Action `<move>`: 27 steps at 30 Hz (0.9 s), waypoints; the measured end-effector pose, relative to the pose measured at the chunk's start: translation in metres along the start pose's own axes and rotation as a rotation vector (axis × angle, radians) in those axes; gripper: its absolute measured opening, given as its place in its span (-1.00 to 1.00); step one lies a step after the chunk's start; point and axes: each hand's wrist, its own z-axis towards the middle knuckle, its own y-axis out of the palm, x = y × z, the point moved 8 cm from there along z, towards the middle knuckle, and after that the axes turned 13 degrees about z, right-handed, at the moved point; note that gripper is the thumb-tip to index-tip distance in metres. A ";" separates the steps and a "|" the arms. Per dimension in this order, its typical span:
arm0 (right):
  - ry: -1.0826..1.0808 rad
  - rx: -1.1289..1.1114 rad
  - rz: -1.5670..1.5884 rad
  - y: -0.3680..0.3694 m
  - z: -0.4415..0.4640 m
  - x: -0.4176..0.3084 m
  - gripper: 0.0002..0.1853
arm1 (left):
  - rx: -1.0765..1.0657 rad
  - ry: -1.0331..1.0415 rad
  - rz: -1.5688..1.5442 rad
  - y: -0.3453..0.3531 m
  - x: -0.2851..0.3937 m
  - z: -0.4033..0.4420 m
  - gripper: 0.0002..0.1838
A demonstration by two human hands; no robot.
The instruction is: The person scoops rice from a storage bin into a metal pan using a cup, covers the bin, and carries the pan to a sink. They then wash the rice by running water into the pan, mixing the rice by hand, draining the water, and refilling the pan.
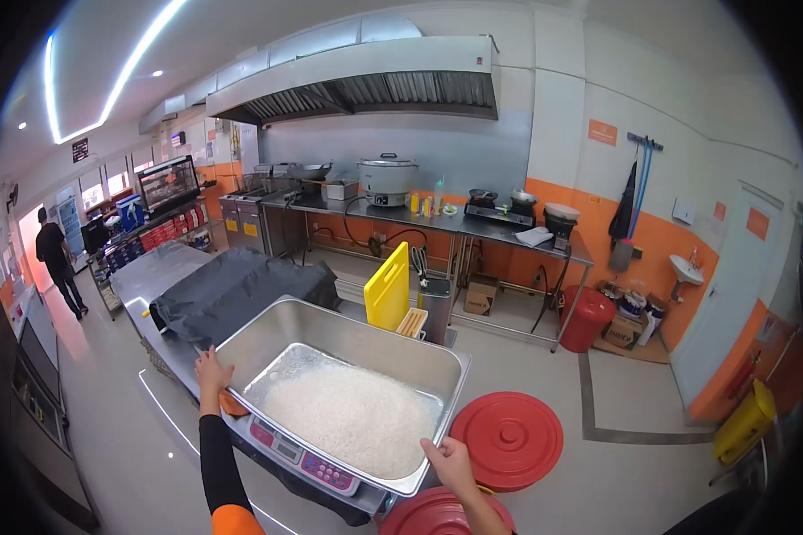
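Observation:
A deep rectangular steel food pan holds a heap of white grains that look like rice. It sits over a digital scale with a pink and purple keypad; whether its base bears fully on the scale is hidden. My left hand grips the pan's left rim, thumb toward the inside. At the near right corner, my right hand is closed on the rim. Something orange lies below the pan beside my left hand.
Black plastic sheeting covers the table beyond the pan. A yellow cutting board stands upright behind it. Two red lidded bins, one with its lid fully visible, stand right. A rice cooker is on the back counter. A person stands far left.

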 end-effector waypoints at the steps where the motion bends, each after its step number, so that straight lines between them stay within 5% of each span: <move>1: -0.046 0.007 0.042 0.002 0.007 -0.002 -0.79 | -0.004 -0.006 0.020 -0.012 0.009 -0.001 -0.12; 7: 0.044 0.120 0.024 -0.004 0.008 0.008 -0.81 | -0.165 0.139 0.199 -0.009 0.029 0.026 -0.22; 17: -0.088 0.502 -0.021 -0.017 0.032 -0.015 -0.87 | -0.427 0.738 -0.316 0.036 0.071 0.110 -0.56; 27: -0.066 0.586 -0.011 -0.012 0.058 -0.024 -0.90 | -0.843 0.436 -1.099 0.066 0.093 0.119 -0.73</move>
